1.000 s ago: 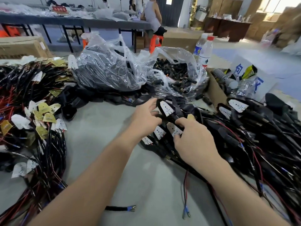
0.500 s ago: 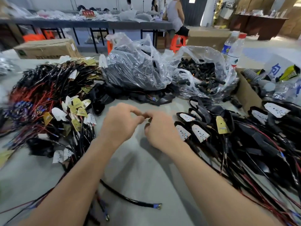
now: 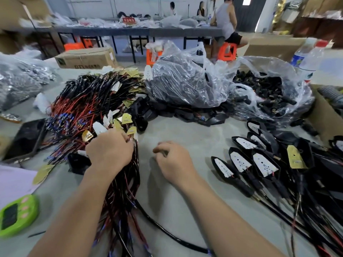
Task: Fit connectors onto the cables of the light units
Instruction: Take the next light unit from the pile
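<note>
Left hand: fingers curl round cables at the left pile, apparently unfitted. Right hand: fingers curled above the tabletop, contents indeterminable. Connectors sit bagged behind. Units at right appear fitted. Much is outstanding.

A second ago both hands worked in the right pile; half a second ago they met fingertip to fingertip over the table. Now they have parted. The left hand has crossed to the left pile, its fingers curled round a bunch of cables. The right hand has drawn back over bare table, fingers curled; whether it pinches anything is too small to tell. The view has swung left, bringing a green timer into the corner.
</note>
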A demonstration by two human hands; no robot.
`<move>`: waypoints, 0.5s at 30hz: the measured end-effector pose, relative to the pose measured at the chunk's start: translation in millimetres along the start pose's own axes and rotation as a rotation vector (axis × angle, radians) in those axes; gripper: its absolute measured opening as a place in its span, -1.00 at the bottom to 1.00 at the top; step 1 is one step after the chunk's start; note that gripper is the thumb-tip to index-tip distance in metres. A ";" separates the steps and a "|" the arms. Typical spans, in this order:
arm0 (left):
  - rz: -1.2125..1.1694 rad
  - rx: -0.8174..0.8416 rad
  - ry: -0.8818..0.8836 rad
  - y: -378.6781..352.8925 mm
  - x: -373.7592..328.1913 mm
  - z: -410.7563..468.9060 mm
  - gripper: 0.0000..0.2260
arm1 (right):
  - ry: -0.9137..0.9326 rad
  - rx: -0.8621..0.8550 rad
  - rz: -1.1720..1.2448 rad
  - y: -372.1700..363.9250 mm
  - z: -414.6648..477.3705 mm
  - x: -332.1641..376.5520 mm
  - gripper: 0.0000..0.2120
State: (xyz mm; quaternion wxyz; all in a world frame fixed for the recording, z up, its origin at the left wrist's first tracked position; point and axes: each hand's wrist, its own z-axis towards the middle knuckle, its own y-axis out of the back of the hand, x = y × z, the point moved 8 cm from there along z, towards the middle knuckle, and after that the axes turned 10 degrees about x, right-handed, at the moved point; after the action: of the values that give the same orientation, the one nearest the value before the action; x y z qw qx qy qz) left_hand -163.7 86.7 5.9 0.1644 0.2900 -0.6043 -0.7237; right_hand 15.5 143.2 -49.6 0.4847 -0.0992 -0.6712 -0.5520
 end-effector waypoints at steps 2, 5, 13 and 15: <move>-0.183 -0.090 0.023 14.5 6.7 -2.8 -0.84 | -0.061 -0.074 0.200 11.4 -8.5 -10.8 -0.78; -0.696 -0.020 -0.110 22.7 -8.2 -3.1 -0.88 | -0.097 -0.090 0.427 22.9 -18.2 -10.9 -0.77; -1.662 0.445 -0.053 -33.4 -97.6 -8.5 -0.91 | -0.061 0.635 0.924 -1.7 -42.8 18.6 -0.85; -1.661 0.437 -0.009 -44.9 -97.9 -0.8 -0.84 | -0.096 0.654 1.045 7.3 -44.4 14.5 -0.87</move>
State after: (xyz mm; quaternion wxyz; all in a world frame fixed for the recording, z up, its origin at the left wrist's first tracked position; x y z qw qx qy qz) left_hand -82.0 153.3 -16.2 -0.4805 0.6607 -0.3226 -0.4780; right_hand 37.0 102.9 -37.4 0.6656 -0.2860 -0.6893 -0.0023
